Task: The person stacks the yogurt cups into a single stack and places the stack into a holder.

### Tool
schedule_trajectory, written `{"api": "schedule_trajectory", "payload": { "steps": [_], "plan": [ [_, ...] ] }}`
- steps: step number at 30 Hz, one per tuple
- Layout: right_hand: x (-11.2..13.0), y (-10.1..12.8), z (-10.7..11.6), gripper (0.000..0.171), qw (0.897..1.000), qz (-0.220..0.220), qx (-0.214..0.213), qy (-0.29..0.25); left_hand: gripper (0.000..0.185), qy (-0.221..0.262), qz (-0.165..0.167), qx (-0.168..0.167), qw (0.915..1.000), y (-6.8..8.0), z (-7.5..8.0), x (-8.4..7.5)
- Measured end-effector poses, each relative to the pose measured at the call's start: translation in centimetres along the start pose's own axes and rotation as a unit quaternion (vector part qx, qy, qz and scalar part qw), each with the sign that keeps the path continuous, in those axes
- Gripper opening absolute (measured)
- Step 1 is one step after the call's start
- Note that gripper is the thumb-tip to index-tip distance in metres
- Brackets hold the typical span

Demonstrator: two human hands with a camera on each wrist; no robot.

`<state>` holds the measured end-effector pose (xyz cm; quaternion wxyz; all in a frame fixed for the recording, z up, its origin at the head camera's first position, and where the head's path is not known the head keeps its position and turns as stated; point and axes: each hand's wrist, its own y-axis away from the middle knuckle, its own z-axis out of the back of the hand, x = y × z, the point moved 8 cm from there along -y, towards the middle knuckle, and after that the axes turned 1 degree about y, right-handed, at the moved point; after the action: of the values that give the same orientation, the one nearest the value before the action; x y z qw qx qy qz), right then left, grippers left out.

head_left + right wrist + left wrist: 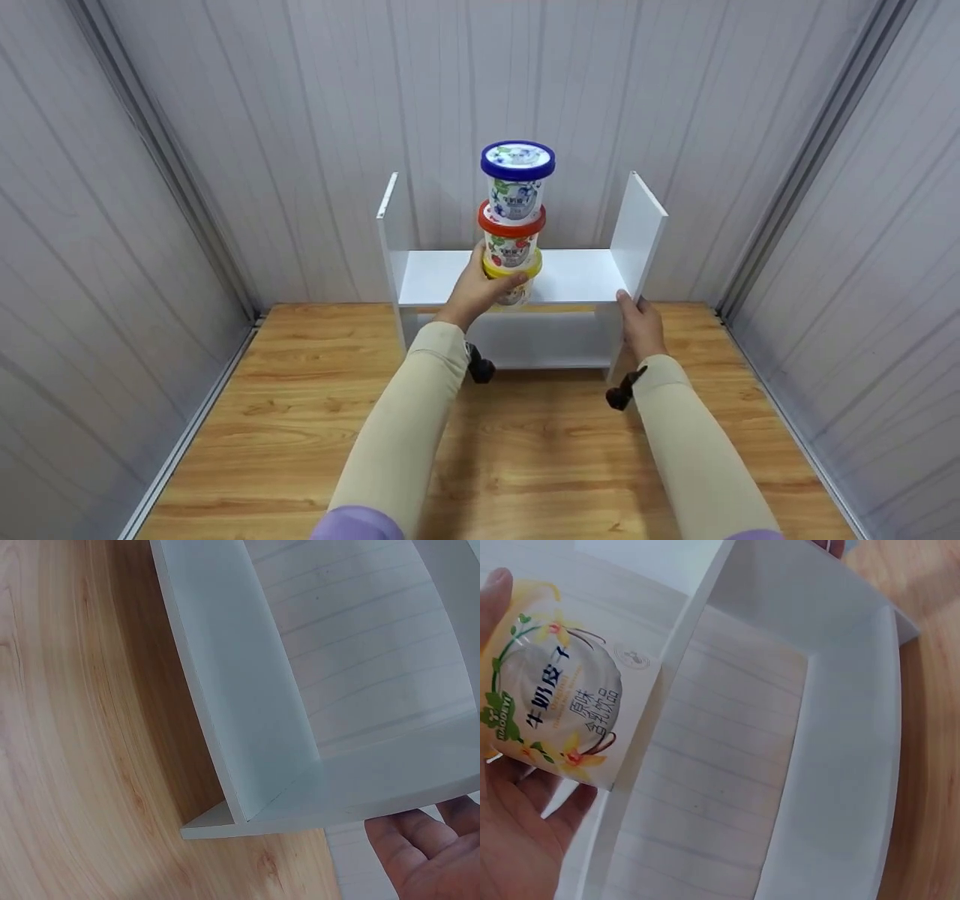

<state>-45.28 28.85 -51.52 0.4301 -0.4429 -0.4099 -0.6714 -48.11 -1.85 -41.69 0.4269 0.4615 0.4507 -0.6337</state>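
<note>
Three paper tubs are stacked over the upper board of a small white shelf. The blue-lidded tub is on top, the red-lidded tub in the middle, and the yellow-lidded tub lowest. My left hand grips the yellow-lidded tub, thumb across its front. Whether that tub touches the board cannot be told. On the right side, my right hand holds the shelf's side panel at its front edge, thumb on the inner side; its fingers show beside the panel in the right wrist view.
The shelf stands on a wood-grain table near the pale back wall. Its lower board lies below the tubs. Side walls with metal edging enclose the table left and right.
</note>
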Motion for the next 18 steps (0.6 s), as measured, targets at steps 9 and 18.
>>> {"api": "schedule_trajectory", "payload": {
  "steps": [9, 18],
  "plan": [
    [-0.1, 0.3, -0.1, 0.091, 1.000, -0.001, 0.002, 0.004, 0.098, 0.044, 0.022, -0.012, 0.9987, -0.6, -0.4, 0.5],
    [0.4, 1.0, 0.3, 0.092, 1.000, 0.019, 0.000, 0.009, 0.099, 0.038, 0.010, -0.023, 0.9990, -0.9, -1.2, 0.2]
  ]
}}
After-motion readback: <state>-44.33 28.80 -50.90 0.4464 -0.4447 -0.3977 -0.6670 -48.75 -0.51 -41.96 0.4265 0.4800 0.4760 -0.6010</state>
